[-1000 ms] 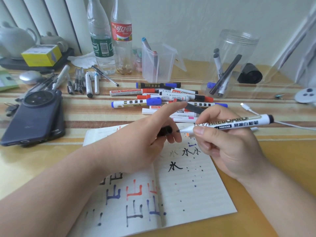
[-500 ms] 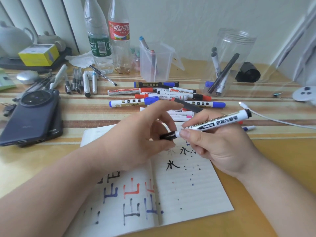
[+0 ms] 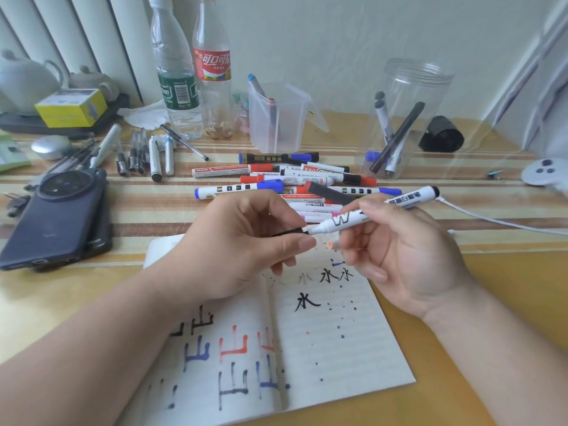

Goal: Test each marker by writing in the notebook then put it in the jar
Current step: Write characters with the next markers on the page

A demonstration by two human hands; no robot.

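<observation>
My right hand (image 3: 402,256) grips a white whiteboard marker (image 3: 373,212) with a black end, its tip pointing left. My left hand (image 3: 246,241) pinches the marker's black cap (image 3: 289,231) right at that tip, above the open notebook (image 3: 322,342), whose pages carry black, blue and red test strokes. A heap of markers (image 3: 292,182) with red, blue and black caps lies beyond my hands. The clear plastic jar (image 3: 408,118) stands at the back right with a few markers leaning inside.
A dark phone (image 3: 58,219) lies at left beside several pens (image 3: 144,155). Two plastic bottles (image 3: 196,72) and a clear plastic container (image 3: 276,118) holding pens stand at the back. A white cable (image 3: 504,221) runs at right, near a black roll (image 3: 442,135).
My hands came together: the cap in my left hand met the marker's tip. The marker tilted so its rear end rose up and to the right.
</observation>
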